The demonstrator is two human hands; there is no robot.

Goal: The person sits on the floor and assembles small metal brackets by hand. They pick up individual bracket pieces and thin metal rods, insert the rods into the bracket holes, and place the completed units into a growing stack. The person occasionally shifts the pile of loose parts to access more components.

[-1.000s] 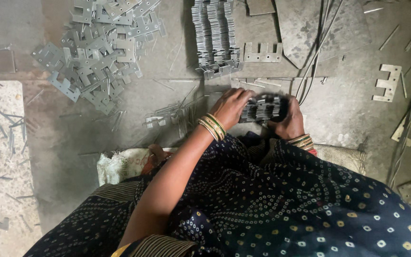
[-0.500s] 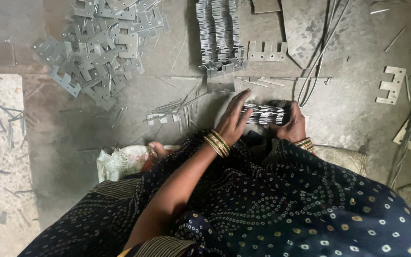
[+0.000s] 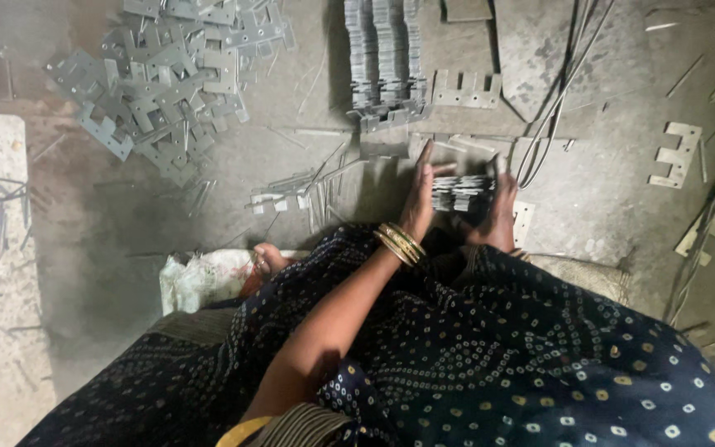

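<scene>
A stack of thin grey metal stampings (image 3: 461,192) stands on edge on the floor between my two hands. My left hand (image 3: 418,203), with gold bangles at the wrist, presses flat against the stack's left end, fingers stretched forward. My right hand (image 3: 500,211) presses against the right end, so the stack is squeezed between the palms. My dark dotted garment hides my forearms and lap below.
A row of stacked stampings (image 3: 382,62) lies further ahead. A loose heap of E-shaped plates (image 3: 167,79) spreads at the upper left. Single plates (image 3: 676,155), thin metal strips (image 3: 308,186) and wires (image 3: 556,99) lie around. A white sack (image 3: 204,277) sits by my foot.
My hands have shifted from wrapping over the stack to pressing flat against its two ends. The stack now sits a little further forward and lower on the floor.
</scene>
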